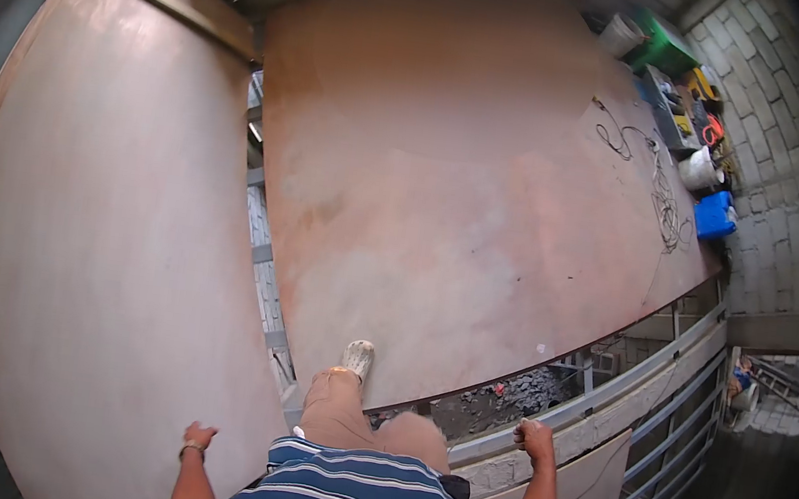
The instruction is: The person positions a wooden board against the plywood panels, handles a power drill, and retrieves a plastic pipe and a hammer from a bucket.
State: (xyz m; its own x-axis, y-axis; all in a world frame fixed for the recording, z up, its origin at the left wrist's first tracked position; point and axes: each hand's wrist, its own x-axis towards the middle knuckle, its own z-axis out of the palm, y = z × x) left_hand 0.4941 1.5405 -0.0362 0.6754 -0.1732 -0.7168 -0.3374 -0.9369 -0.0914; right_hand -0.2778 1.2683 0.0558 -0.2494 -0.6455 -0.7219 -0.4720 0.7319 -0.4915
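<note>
Striped shirt [367,498]: nearest the camera, cut off below, hiding your waist.
Left hand [201,436]: over the pale board [122,213]; contact and finger spread cannot be told.
Right hand [534,437]: before the metal rail [624,382]; your fingers look curled, any grip hidden.
Pale board: along your left, near end out of frame.
Shoe [358,356]: on the wide panel [421,242]; your other foot is hidden.
Green box [666,46]: far corner, contents indistinct.

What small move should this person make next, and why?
Probably bring the other foot, hidden from view, onto the wide reddish-brown flat panel: one pale speckled shoe appears planted there, while grey stone rubble shows below the panel's open near edge.
</note>
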